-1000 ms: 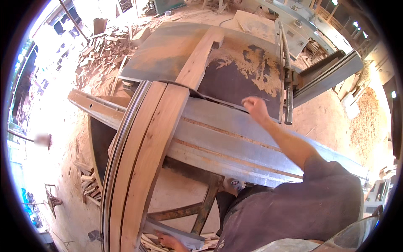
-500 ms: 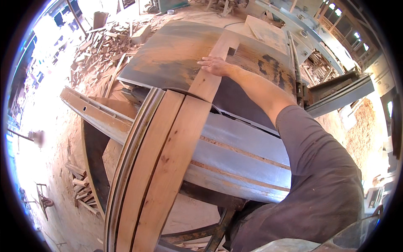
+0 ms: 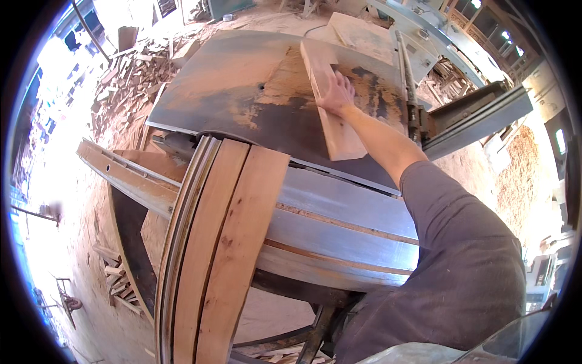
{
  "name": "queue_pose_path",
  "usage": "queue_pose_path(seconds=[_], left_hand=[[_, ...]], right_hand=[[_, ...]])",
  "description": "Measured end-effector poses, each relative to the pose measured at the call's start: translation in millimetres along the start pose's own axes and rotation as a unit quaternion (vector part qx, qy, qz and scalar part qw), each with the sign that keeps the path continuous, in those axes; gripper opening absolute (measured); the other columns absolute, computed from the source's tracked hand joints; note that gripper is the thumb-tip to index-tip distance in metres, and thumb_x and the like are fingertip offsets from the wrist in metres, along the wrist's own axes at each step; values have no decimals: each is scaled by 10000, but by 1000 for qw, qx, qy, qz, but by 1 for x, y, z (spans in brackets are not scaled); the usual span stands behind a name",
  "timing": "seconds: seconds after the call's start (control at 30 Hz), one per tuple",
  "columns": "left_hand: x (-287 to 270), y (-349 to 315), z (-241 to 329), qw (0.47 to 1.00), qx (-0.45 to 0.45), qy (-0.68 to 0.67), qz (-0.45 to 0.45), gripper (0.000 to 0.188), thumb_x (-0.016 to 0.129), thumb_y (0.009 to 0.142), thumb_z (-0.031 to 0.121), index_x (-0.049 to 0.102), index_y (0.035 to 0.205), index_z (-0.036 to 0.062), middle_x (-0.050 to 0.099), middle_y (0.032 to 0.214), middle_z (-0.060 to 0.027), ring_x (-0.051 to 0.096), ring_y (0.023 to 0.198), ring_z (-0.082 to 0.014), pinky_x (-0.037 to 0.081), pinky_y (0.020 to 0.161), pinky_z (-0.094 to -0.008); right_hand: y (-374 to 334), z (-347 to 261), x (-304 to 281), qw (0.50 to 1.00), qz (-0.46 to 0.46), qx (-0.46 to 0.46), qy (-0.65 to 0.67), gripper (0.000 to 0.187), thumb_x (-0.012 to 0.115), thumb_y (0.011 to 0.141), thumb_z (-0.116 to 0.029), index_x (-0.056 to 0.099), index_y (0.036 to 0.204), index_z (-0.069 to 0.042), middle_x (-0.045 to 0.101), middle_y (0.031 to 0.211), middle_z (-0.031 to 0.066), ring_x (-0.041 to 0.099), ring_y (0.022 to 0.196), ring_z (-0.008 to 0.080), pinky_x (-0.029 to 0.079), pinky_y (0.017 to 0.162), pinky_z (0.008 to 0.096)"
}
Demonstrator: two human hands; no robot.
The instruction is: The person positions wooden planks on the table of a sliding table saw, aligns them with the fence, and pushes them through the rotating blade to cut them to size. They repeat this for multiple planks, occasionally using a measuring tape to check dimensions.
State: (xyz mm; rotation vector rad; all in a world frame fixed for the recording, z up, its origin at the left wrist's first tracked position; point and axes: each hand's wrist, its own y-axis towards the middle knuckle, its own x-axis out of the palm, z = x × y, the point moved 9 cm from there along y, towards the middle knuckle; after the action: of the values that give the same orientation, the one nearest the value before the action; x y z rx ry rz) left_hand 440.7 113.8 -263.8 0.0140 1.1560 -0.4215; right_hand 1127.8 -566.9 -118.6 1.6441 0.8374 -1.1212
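Observation:
My right hand (image 3: 339,96) grips a short wooden board (image 3: 330,124) from above. Its thumb is at the left edge, and the fingers spread across the top face near a notch at the board's far end. This board lies at a slant on the large, dusty, stained metal saw table (image 3: 236,79). Nearer to me, two long boards lie side by side, a left one (image 3: 209,242) and a right one (image 3: 239,242), across the silver sliding table (image 3: 339,224), next to a metal fence (image 3: 182,255). My left hand is out of the picture.
A metal beam (image 3: 130,176) juts out at the left. Heaped wood offcuts (image 3: 130,79) lie on the floor at the far left. Beyond the table rests a pale sheet (image 3: 364,36). A steel rail (image 3: 485,121) sticks out on the right, near sawdust (image 3: 524,170).
The short board has come apart from the long right board's far end and moved right, turning on the saw table. My right hand has moved right and nearer with it.

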Motion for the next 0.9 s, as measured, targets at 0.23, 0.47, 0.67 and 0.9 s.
queue_pose_path(seconds=[0.23,0.47,0.67,0.9], left_hand=[[-25,-34,-49,996,-11,-91,3,563,390,1052,445,640,1332,25,660,1270,-239,622,1159,-415,489,974,-459],[-42,-60,-101,998,-17,-59,11,589,386,1062,484,651,1318,25,661,1267,-267,626,1153,-421,495,984,-442],[-25,-97,-122,993,-106,-43,-10,649,411,1038,515,661,1230,-52,650,1245,-311,625,1141,-456,485,988,-491],[-6,-79,-157,987,132,81,-37,524,399,1041,392,586,1296,-27,672,1130,-330,674,985,-485,552,854,-550]], right_hand=[[-85,108,-65,961,-224,98,129,1219,816,587,-234,164,1578,44,715,1043,250,734,892,296,585,802,370],[-270,207,-102,655,-354,199,637,663,668,757,-211,546,1365,24,715,1056,215,703,875,297,561,794,401],[-470,230,-201,248,-342,189,886,700,553,916,-485,509,1414,5,622,1217,281,664,1027,373,547,865,463],[-595,237,-282,81,-239,169,953,838,522,959,-603,375,1502,19,511,1297,377,607,1086,468,526,916,538]])
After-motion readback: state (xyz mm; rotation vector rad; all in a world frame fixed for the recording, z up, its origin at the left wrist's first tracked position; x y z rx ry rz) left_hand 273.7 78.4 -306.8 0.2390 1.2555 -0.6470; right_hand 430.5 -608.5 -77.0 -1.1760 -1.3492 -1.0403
